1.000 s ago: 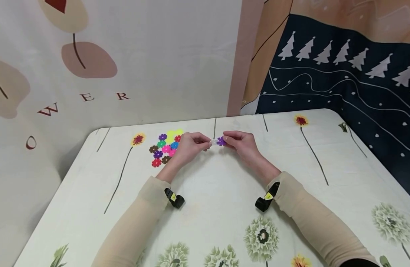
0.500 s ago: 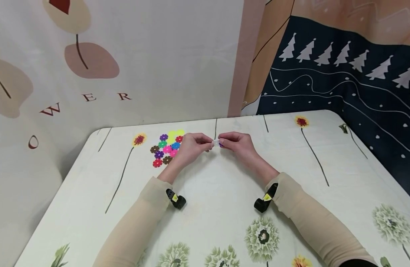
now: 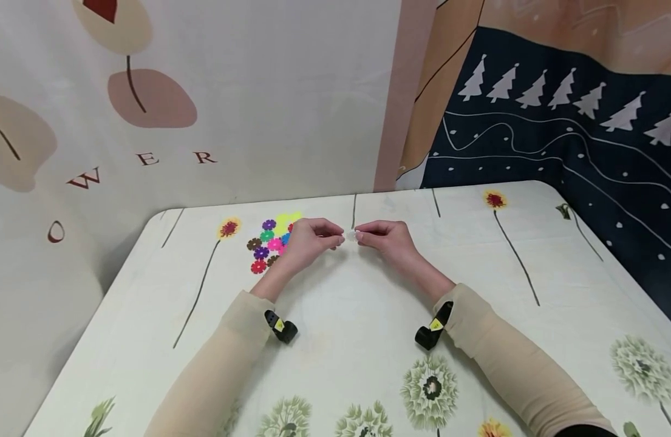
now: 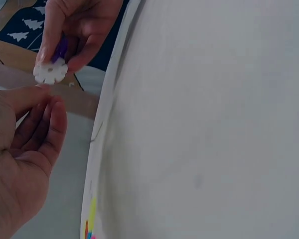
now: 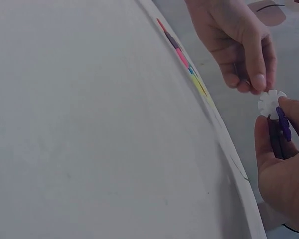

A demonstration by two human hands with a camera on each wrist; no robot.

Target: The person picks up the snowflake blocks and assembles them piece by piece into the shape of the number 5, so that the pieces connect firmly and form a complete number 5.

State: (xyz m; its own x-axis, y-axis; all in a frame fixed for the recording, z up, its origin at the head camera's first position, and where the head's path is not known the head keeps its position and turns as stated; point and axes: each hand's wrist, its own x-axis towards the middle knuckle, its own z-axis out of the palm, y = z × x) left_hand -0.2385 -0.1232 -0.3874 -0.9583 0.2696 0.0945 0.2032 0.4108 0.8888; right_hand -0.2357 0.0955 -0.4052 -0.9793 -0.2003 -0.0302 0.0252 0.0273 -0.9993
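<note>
A white flower-shaped plastic disc (image 5: pixel 270 103) and a purple disc (image 5: pixel 284 124) are joined at an angle, raised over the far part of the table. My right hand (image 3: pixel 388 238) pinches the pair between thumb and fingers; the purple one is mostly hidden among those fingers in the left wrist view. Just left of them is my left hand (image 3: pixel 312 241), its fingers loosely bent and its thumb tip right at the white disc's edge. Nothing shows between the left thumb and fingers.
Several flower-shaped discs (image 3: pixel 274 244) in mixed colours lie flat on the table (image 3: pixel 324 328) beside and behind the left hand, with yellow ones (image 3: pixel 287 221) at the back. A patterned cloth wall (image 3: pixel 291 109) rises behind the table's far edge.
The right hand has shifted left and turned the joined discs, so the purple one has gone from sight in the head view. The left fingertips have drawn slightly left, off the white disc.
</note>
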